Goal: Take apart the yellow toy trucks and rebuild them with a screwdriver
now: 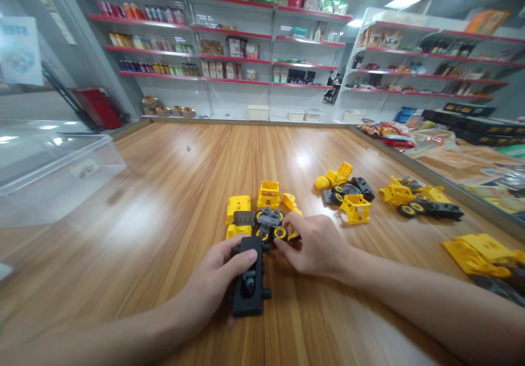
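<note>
My left hand [217, 278] is closed around a long black toy chassis [249, 278] that rests on the wooden table [164, 207]. My right hand [315, 243] reaches over a cluster of yellow and grey toy vehicle parts [262, 213], its fingers pinched on a small yellow-hubbed wheel piece [283, 233] at the cluster's near edge. The cluster includes a yellow cab block, a grey axle piece and a yellow-brown block, all just beyond the chassis.
Two more piles of yellow and black toy truck parts lie to the right [348, 193] [418, 199], and yellow plates [479, 254] sit at the far right edge. A clear plastic bin [53, 169] stands at the left. Store shelves [229, 54] line the back.
</note>
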Demonstrator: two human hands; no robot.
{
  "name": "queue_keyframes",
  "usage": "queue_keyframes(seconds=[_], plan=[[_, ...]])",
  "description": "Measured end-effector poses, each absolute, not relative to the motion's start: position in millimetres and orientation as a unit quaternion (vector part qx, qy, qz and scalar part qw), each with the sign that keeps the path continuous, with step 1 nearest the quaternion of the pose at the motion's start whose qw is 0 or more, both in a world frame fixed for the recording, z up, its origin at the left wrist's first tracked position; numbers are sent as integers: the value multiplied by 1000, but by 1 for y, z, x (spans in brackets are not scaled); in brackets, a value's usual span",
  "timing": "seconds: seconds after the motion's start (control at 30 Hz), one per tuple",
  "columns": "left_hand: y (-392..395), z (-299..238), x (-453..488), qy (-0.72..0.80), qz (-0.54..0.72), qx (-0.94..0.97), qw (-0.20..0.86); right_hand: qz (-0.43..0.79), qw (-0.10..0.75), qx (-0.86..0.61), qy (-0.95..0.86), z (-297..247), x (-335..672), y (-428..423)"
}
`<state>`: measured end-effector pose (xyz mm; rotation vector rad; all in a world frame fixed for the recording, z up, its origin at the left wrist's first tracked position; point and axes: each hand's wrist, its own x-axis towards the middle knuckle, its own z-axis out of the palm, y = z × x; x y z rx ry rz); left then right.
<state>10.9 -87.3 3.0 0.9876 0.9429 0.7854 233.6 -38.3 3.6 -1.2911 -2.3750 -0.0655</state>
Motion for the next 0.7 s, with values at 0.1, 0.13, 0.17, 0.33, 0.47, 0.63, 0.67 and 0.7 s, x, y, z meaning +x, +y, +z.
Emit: queue_keyframes(seconds=[0.1,0.13,0.17,0.33,0.47,0.63,0.67,0.7], plan=[[-90,1,15,389,355,411,745,-52,179,-506,-842,5,232,-40],[-89,0,16,374,355,404,755,-59,169,-514,-839,5,231,-41],[-88,0,17,362,356,397,765,-64,160,-519,-837,5,231,-41],[-84,-2,17,324,359,375,791,-58,150,-516,-841,4,231,-41],[-83,-2,17,325,368,367,790,-9,216,-492,-843,4,232,-43],[-84,1,16,332,375,358,788,62,290,-448,-843,6,234,-44],[-84,2,16,336,376,360,785,72,292,-444,-844,6,234,-43],[-85,2,16,340,376,365,781,79,291,-442,-845,5,234,-43]])
